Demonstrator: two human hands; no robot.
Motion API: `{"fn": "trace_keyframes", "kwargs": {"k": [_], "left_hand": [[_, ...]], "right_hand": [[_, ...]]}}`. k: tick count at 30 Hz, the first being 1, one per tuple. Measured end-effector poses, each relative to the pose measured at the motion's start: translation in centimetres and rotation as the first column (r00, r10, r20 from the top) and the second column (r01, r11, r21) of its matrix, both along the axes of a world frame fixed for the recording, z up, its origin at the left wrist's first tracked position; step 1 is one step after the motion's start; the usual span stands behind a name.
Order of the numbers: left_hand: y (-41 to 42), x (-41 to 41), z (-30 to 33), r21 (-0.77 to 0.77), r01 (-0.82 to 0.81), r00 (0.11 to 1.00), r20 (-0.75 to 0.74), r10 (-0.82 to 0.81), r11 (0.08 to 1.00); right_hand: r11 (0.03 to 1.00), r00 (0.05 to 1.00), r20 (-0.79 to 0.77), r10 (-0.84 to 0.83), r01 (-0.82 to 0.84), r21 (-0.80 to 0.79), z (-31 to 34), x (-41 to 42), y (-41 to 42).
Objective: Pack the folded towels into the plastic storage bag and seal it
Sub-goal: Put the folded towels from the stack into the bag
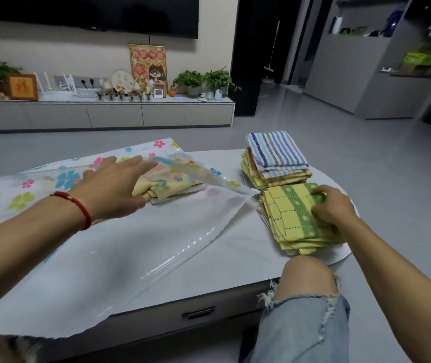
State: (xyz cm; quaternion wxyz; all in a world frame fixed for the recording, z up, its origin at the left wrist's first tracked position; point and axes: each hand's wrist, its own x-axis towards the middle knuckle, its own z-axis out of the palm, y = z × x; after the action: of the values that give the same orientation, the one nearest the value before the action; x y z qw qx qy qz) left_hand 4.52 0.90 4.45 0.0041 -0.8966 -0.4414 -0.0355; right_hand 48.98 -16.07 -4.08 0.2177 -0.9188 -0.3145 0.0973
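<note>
The bag (pixel 120 247) lies flat on the table (pixel 235 260), mouth toward the towels. The left hand (pixel 115 187), fingers straight, lifts its top sheet over a yellow towel (pixel 167 186) inside. The right hand (pixel 332 205) grips the green-yellow stack (pixel 293 218) near the table's right edge; a striped stack (pixel 277 153) sits behind.

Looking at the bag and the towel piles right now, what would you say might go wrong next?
The right hand grips only the top of the yellow-green stack, so lower towels may slide or unfold. The left hand holds the storage bag mouth only partly open, so the stack may snag on it.
</note>
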Motion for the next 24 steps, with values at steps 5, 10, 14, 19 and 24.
{"fn": "trace_keyframes", "kwargs": {"k": [5,10,14,19,24], "left_hand": [[-1.3,-1.9,0.1,0.124,-0.029,0.990,-0.132,0.045,0.992],[-2.4,-5.8,0.1,0.137,-0.098,0.969,-0.213,0.126,0.986],[-3.4,-9.6,-0.8,0.050,-0.161,0.935,-0.311,0.168,0.986],[-4.0,-12.2,-0.6,-0.082,-0.189,0.930,-0.335,0.152,0.979],[-3.8,-13.3,2.2,0.053,-0.115,0.928,-0.350,0.126,0.992]], "right_hand": [[0.995,0.769,-0.632,0.095,-0.074,0.060,2.5,1.3,0.1],[0.946,0.573,-0.753,0.323,-0.175,0.272,4.8,-1.3,0.1],[0.889,0.405,-0.792,0.458,-0.234,0.394,5.8,-5.6,0.3],[0.827,0.141,-0.845,0.515,-0.342,0.447,5.8,-12.4,1.5],[0.754,-0.133,-0.845,0.518,-0.395,0.524,3.9,-22.2,4.1]]}}
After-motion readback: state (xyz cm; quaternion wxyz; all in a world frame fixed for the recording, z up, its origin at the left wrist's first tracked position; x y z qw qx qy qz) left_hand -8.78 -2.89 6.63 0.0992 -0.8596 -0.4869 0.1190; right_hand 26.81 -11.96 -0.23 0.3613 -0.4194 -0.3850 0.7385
